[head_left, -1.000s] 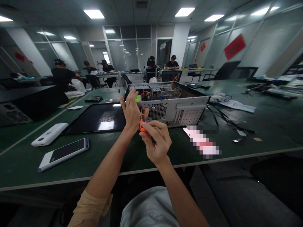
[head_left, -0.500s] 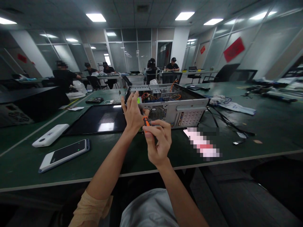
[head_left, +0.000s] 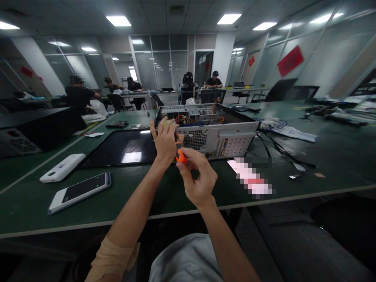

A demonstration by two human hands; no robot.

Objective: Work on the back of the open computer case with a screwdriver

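Observation:
A metal computer case [head_left: 232, 129] lies on its side on the green table, its upper side uncovered and wires visible inside. My right hand [head_left: 200, 178] pinches the orange and black handle of a screwdriver [head_left: 181, 153] between thumb and fingers. The screwdriver points at the left part of the case's rear panel; its tip is hidden behind my left hand [head_left: 165, 143]. That hand grips the case's near left corner, fingers bent over the upper edge and thumb close to the screwdriver shaft. Something green shows under its fingers.
A black side panel [head_left: 117, 150] lies left of the case. Nearer are a white power bank [head_left: 63, 168] and a white device with a dark screen [head_left: 85, 190]. A lit phone [head_left: 235, 164], black cables [head_left: 276, 150] and gloves [head_left: 296, 133] lie right. Several people sit farther back.
My right hand has shifted slightly right and down, showing more of the screwdriver's orange handle. The fingers of my left hand have bent lower over the case edge.

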